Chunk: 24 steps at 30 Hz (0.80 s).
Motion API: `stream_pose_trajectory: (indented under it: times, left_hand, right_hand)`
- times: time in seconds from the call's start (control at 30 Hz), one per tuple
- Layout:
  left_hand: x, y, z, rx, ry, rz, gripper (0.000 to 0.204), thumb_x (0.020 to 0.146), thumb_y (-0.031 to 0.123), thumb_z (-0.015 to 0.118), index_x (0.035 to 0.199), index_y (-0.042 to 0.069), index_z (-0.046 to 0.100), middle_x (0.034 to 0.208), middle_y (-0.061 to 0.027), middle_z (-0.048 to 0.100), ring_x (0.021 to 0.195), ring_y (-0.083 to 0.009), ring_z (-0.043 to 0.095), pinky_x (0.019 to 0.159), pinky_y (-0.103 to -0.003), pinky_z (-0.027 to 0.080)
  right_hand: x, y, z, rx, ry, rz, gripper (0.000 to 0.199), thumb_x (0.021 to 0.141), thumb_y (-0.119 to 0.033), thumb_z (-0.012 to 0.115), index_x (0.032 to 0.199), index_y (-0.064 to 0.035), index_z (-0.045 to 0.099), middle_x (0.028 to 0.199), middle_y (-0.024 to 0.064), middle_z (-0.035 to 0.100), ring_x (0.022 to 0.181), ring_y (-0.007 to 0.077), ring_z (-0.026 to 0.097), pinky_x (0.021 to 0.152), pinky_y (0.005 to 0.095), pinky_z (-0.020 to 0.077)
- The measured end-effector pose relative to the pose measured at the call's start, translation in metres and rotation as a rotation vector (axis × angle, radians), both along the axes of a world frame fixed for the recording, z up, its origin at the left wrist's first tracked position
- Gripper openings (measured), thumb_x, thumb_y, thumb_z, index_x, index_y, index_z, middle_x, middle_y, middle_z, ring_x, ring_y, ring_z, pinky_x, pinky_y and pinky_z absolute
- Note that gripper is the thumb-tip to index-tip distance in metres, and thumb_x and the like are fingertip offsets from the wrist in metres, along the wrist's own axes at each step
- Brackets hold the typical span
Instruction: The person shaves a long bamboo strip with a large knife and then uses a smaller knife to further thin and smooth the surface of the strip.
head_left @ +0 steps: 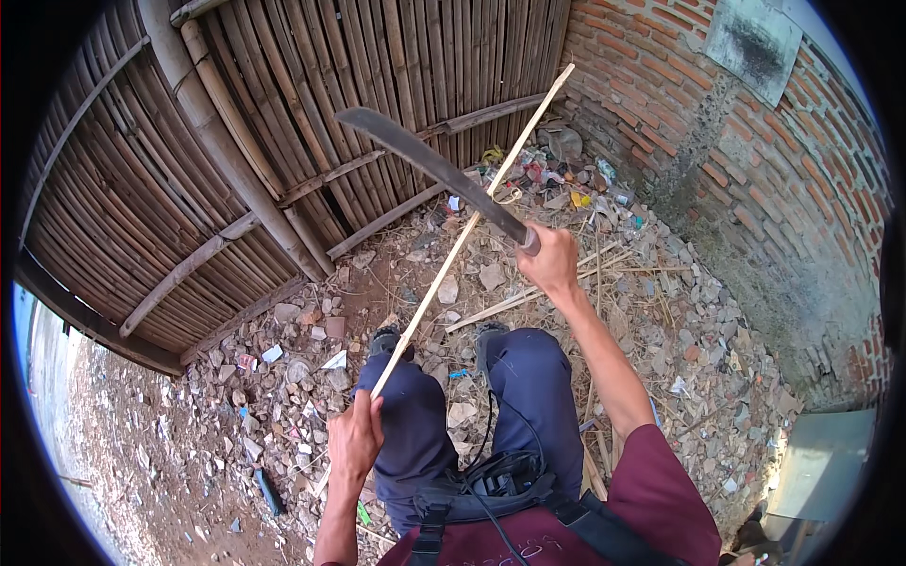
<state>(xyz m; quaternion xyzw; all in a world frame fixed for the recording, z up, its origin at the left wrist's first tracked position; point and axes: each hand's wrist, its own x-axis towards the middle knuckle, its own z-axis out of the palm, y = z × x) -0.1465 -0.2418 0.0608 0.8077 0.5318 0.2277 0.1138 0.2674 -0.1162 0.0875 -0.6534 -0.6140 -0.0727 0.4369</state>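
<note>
Left hand [354,441] fisted tight, grip fully closed around the lower end of a long, thin, pale bamboo strip [469,226], thumb side up, knuckles toward the camera. Strip slanting from that fist up and to the right, over the knees, far tip ending against the bamboo-slat fence [311,113] near the red brick wall [755,160]. Right hand [550,261] likewise wrapped shut, grip closed on the handle of a long, dark, slightly curved steel machete [429,165], arm stretched forward. Blade pointing up and left from the hand, crossing the strip just above the handle; whether edge and strip actually touch there cannot be told. Below, two legs in dark blue trousers [528,396], squatting over ground strewn with broken stones and rubble [283,377], dry straw and scraps of coloured litter. More pale split bamboo pieces [500,307] lying on the ground just beside the right knee. Maroon shirt [651,491] and black chest harness [500,491] at the lower edge.
</note>
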Motion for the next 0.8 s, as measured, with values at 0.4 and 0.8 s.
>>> stream_pose_trajectory:
  times: [0.4, 0.8]
  left_hand:
    - [-0.023, -0.01, -0.012, -0.051, -0.01, 0.031, 0.021, 0.108, 0.02, 0.06, 0.097, 0.003, 0.054, 0.066, -0.0234, 0.063, 0.058, -0.0456, 0.064, 0.054, -0.054, 0.046]
    - [-0.042, -0.01, -0.008, 0.019, 0.041, -0.013, 0.024, 0.108, 0.019, 0.059, 0.092, 0.004, 0.05, 0.061, -0.0202, 0.059, 0.051, -0.0429, 0.061, 0.048, -0.052, 0.045]
  right_hand:
    - [0.029, 0.013, 0.001, 0.078, -0.115, -0.009, 0.024, 0.075, -0.007, 0.072, 0.097, -0.0091, 0.083, 0.065, 0.0066, 0.074, 0.053, 0.0189, 0.069, 0.054, 0.0345, 0.0577]
    - [0.066, 0.024, -0.003, 0.033, -0.107, -0.055, 0.024, 0.078, -0.012, 0.073, 0.1, -0.0096, 0.081, 0.063, 0.0044, 0.071, 0.048, 0.015, 0.062, 0.05, 0.0333, 0.0535]
